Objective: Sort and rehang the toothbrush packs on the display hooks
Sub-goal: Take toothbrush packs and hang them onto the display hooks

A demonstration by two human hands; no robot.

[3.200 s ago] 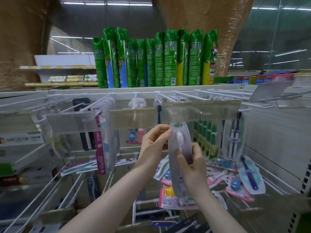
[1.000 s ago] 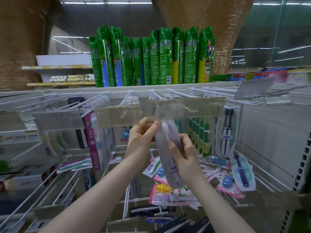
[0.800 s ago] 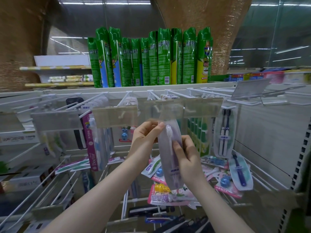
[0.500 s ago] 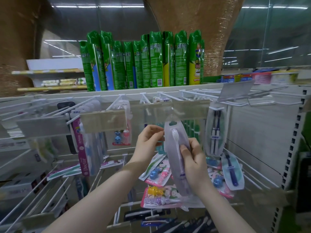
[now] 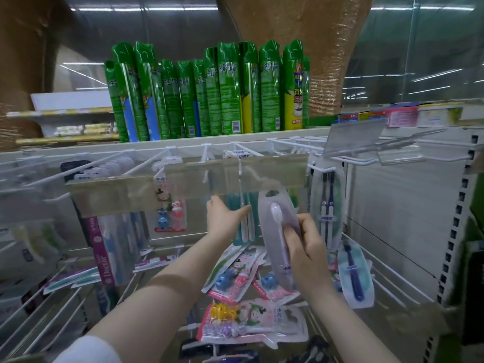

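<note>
The right hand [image 5: 306,248] grips an oval clear toothbrush pack [image 5: 275,231] by its right edge, thumb laid across the front and the other fingers curled behind it. The pack stands nearly upright, tilted a little to the left. Its hang hole is at the top, just under the lower edge of the clear label strip [image 5: 262,176] that runs along the front of the white wire hooks [image 5: 248,150]. The pack is not on a hook. Its lower end reaches down past the wrist, over a heap of children's packs [image 5: 235,280] lying on the lower wires.

The left hand [image 5: 224,218] is just left of the pack and apart from it. It holds nothing; its fingers are straight and point right, in front of the teal packs [image 5: 245,231] that hang behind. Whether they touch those packs cannot be told.

To the right of the held pack hangs a twin pack of dark brushes [image 5: 327,205]. Green spray cans [image 5: 209,93] stand on the shelf above.
</note>
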